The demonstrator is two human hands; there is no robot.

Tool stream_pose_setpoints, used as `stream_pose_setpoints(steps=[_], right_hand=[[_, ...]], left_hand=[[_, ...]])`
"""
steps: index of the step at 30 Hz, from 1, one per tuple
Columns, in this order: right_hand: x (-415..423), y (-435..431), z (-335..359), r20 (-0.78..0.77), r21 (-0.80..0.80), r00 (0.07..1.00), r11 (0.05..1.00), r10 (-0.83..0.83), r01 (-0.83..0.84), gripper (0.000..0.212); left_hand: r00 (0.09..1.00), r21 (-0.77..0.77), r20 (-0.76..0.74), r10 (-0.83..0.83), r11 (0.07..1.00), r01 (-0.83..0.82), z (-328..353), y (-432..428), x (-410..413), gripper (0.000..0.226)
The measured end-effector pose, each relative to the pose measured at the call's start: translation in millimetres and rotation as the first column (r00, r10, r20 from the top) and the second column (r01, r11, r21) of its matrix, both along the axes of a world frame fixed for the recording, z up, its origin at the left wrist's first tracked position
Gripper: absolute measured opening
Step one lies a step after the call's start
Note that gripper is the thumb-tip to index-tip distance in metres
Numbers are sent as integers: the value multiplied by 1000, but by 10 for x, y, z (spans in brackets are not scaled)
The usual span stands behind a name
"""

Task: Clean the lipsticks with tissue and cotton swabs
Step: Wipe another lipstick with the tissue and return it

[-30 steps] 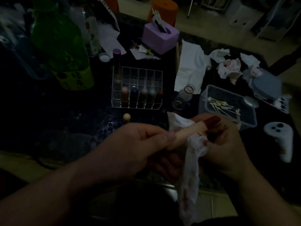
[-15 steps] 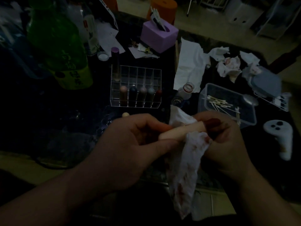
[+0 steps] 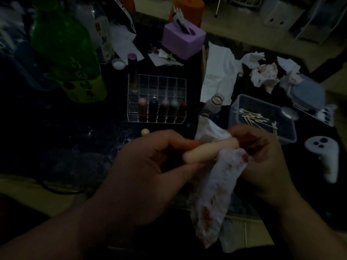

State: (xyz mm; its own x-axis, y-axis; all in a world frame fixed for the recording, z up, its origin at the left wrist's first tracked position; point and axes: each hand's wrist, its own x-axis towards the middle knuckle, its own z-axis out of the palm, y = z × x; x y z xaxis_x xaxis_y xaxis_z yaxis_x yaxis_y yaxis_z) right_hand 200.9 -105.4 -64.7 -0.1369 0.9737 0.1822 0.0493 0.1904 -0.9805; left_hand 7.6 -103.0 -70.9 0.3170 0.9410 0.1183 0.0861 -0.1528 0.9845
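Pinching a lipstick [image 3: 208, 151], left hand [image 3: 150, 175] adjoins right hand [image 3: 262, 156] gripping tissue [image 3: 219, 184] above the cluttered dark table [image 3: 56, 137].

Your widest room is the bare bench [image 3: 56, 139] at near left, between the green bottle [image 3: 69, 53] and the near edge. Straight ahead, the clear lipstick rack [image 3: 156, 98] blocks the way, with a small cream cap [image 3: 145, 131] lying just near of it. To the right, small glass bottles [image 3: 215, 103], the cotton swab box [image 3: 262, 117] and a white controller [image 3: 323, 156] crowd the bench.
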Motion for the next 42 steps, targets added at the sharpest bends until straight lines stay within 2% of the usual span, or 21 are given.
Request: stream_pose_setpoints(steps=[1, 3, 4, 5, 7, 9, 11, 12, 13, 15, 17, 19, 23, 24, 27, 29, 31, 34, 37, 39, 42], right_hand=[[15, -4, -10, 4, -8, 1000, 1000, 1, 0, 41], [35, -1, -26, -2, -13, 1000, 1000, -2, 2, 37], [38, 0, -31, -6, -20, 1000, 1000, -6, 6, 31], [46, 0, -35, -19, -37, 1000, 999, -7, 6, 26], [52, -4, -40, -45, -69, 999, 997, 25, -28, 24], [50, -11, -21, -42, -79, 999, 996, 28, -31, 31], [49, -21, -7, -55, -79, 998, 997, 6, -10, 39], [49, -25, 1, -55, -67, 998, 998, 5, -9, 41], [47, -26, 6, -49, -56, 999, 998, 11, -14, 42], [44, -27, 19, -51, -50, 998, 998, 23, -25, 43], [46, -31, 29, -68, -40, 997, 998, 47, -50, 32], [56, -37, 26, -71, -42, 996, 997, 55, -58, 27], [67, -39, 24, -53, -46, 999, 999, 12, -14, 43], [68, -35, 32, -59, -42, 998, 999, 11, -14, 43], [78, -30, 39, -64, -14, 997, 999, 34, -35, 31], [79, -33, 33, -58, -23, 998, 999, 22, -23, 26], [79, -41, 32, -78, -38, 997, 999, 9, -12, 24], [72, -36, 52, -93, -26, 996, 1000, 11, -13, 28], [85, -26, 52, -72, 4, 997, 1000, 30, -30, 31], [94, -30, 43, -64, 7, 997, 1000, 31, -31, 29], [104, -40, 46, -65, -1, 997, 999, 32, -32, 27]], left_hand=[[1000, 0, 3, -14, 1000, 14, -31, -3, -10, 28], [988, -246, 135, -81, 963, 112, 10, 31, -17, 22], [970, -385, 213, -116, 903, 193, 36, 58, -7, 22], [956, -450, 261, -132, 860, 242, 54, 79, -4, 24], [977, -364, 177, -120, 914, 178, 21, 87, -14, 20], [998, -84, 44, -50, 995, 53, -17, 73, -20, 17], [1000, 158, -7, -25, 987, 26, -74, 45, -17, 22], [999, 162, 1, -38, 986, 37, -103, 35, -28, 23], [997, 84, 32, -68, 994, 65, -100, 44, -51, 23], [976, -192, 153, -152, 965, 181, -9, 88, -68, 22], [959, -312, 190, -211, 913, 263, 43, 111, -69, 19], [981, -256, 118, -157, 949, 182, 34, 119, -56, 17], [992, 69, 79, -98, 993, 93, -30, 109, -46, 25], [992, 60, 84, -97, 994, 92, -52, 106, -61, 26], [966, -263, 219, -139, 945, 195, 38, 127, -71, 19], [952, -331, 253, -171, 910, 251, 34, 126, -69, 12], [980, -216, 160, -117, 965, 151, 8, 139, -61, 11], [987, -24, 128, -99, 994, 103, -46, 152, -57, 29], [978, -79, 136, -159, 982, 171, -67, 172, -96, 29], [968, -121, 83, -238, 962, 247, -46, 180, -112, 27], [982, 65, -80, -172, 982, 177, -57, 177, -93, 29]])
